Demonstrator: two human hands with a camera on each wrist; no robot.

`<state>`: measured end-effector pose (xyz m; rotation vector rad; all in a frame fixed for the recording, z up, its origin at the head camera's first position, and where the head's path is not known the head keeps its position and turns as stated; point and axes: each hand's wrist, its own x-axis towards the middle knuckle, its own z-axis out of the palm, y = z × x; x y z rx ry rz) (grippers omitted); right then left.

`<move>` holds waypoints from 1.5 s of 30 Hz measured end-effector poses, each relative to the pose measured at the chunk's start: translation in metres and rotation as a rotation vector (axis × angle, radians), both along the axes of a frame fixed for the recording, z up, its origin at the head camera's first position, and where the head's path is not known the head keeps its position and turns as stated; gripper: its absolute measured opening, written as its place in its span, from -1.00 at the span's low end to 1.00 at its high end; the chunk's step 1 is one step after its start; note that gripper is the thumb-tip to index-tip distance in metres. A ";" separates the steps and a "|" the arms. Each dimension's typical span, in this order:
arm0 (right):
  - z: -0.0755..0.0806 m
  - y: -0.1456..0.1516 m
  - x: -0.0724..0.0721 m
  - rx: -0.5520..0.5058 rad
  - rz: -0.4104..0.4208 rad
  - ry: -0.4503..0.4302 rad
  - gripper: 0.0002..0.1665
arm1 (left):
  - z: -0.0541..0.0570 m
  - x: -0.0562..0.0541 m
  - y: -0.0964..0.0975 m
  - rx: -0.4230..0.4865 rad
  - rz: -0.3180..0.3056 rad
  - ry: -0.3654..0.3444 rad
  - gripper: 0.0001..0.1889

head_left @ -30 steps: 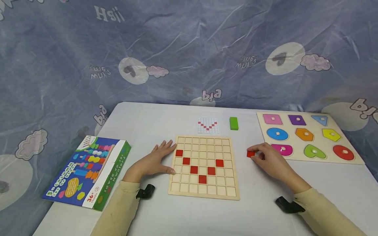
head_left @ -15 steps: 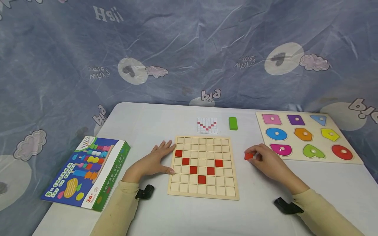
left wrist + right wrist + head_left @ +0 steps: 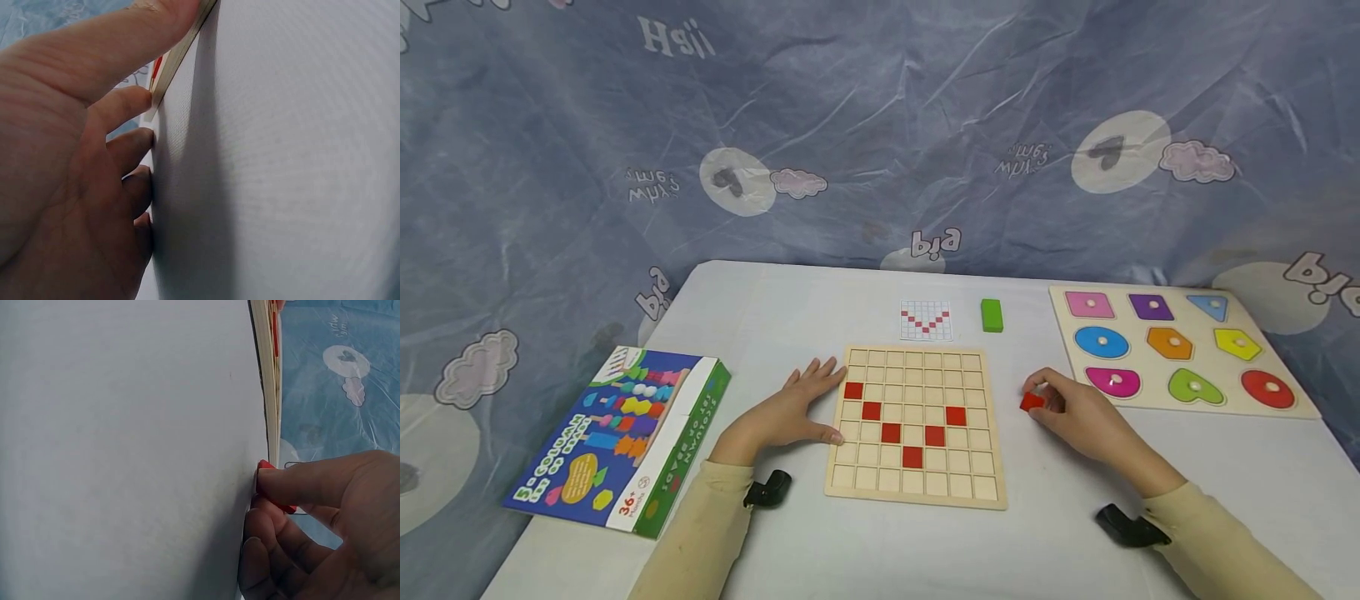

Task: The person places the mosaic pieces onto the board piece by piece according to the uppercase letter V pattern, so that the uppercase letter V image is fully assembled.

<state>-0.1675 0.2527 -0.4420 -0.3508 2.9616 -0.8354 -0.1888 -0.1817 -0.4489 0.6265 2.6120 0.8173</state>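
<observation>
A wooden grid board [image 3: 917, 502] lies flat in the middle of the table, with several red squares [image 3: 912, 457] set in its cells in a V-like slant. At its left side my left hand [image 3: 790, 412] rests with fingers spread, the thumb [image 3: 125, 44] and index finger touching the board's edge. To the right of the board, my right hand [image 3: 1082, 417] pinches a small red block [image 3: 1032, 402] between thumb and fingers, close over the table. In the right wrist view the red block [image 3: 267, 465] shows partly behind the thumb, tilted.
Behind the board lie a pattern card [image 3: 926, 321] with a red V and a green block [image 3: 992, 316]. A knobbed shape puzzle [image 3: 1206, 379] lies at the right. A colourful toy box [image 3: 617, 437] stands at the left. Patterned cloth [image 3: 865, 133] hangs behind the table.
The red block in my right hand has shifted slightly toward me and left, and has turned a little in the fingers. My left hand has stayed at the board's edge.
</observation>
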 end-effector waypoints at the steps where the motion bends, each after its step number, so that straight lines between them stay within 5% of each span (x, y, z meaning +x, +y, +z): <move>1: 0.000 0.000 0.000 -0.001 0.000 0.000 -0.66 | 0.000 0.000 0.000 -0.002 0.000 0.000 0.17; 45: 0.003 -0.017 -0.004 -0.120 0.034 -0.009 -0.78 | 0.000 0.000 0.000 0.007 -0.005 -0.011 0.17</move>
